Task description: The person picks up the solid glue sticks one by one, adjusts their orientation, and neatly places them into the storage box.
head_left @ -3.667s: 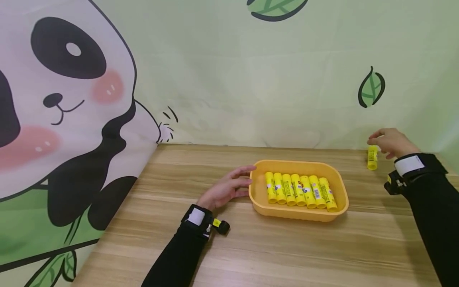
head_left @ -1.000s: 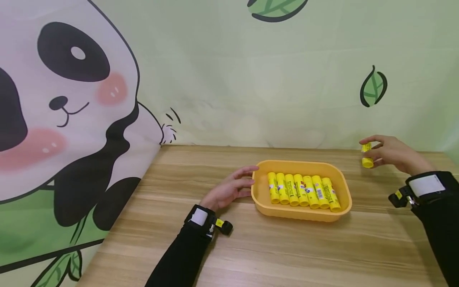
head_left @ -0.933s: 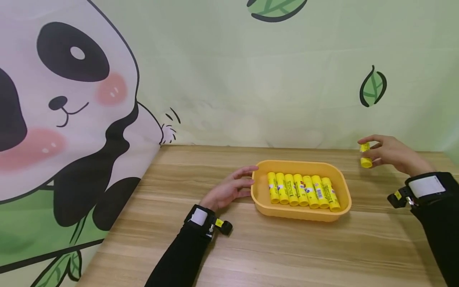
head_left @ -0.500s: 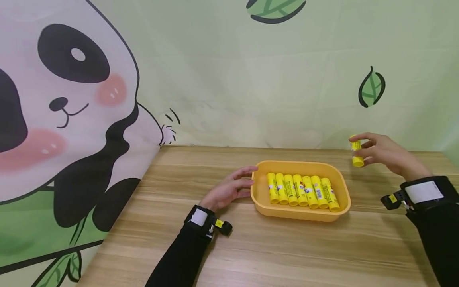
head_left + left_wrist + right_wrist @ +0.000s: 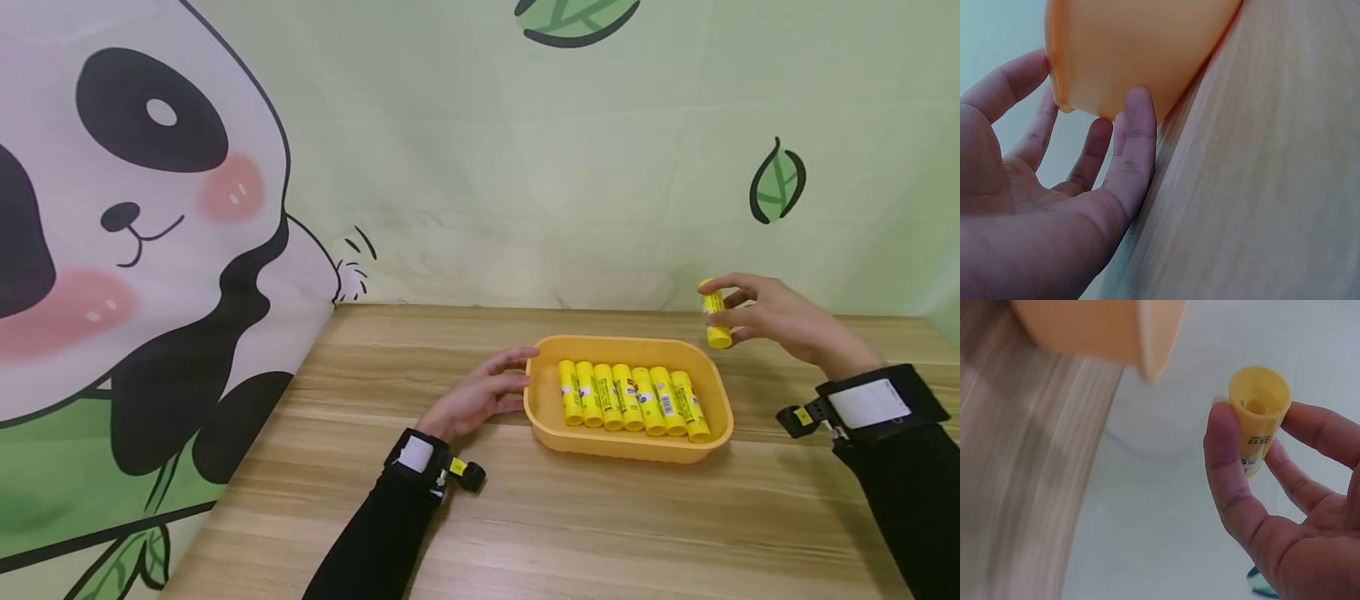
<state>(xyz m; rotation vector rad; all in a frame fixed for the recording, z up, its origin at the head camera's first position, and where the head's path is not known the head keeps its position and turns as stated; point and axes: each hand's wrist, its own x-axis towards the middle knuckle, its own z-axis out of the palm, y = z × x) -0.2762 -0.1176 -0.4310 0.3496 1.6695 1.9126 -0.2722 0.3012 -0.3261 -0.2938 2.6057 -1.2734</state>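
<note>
Wooden table [image 5: 600, 533] fills the lower frame, pale grain running left to right. Behind it hangs a light green backdrop [image 5: 480, 167]. Cartoon panda [image 5: 112, 250] covers the left side: black eye patch, pink cheeks, small smile. Green leaf print [image 5: 777, 181] at right, another leaf [image 5: 577, 17] cut off by the top edge.

We see seven glue sticks [image 5: 632, 400] lying side by side in the tray [image 5: 628, 446], filling its middle; a strip of bare floor shows along the tray's left end and a narrower one at its right end. Our left hand [image 5: 480, 395] touches the tray's left wall, blocking that side. The right rim, below the held stick [image 5: 716, 313], is open from above.
</note>
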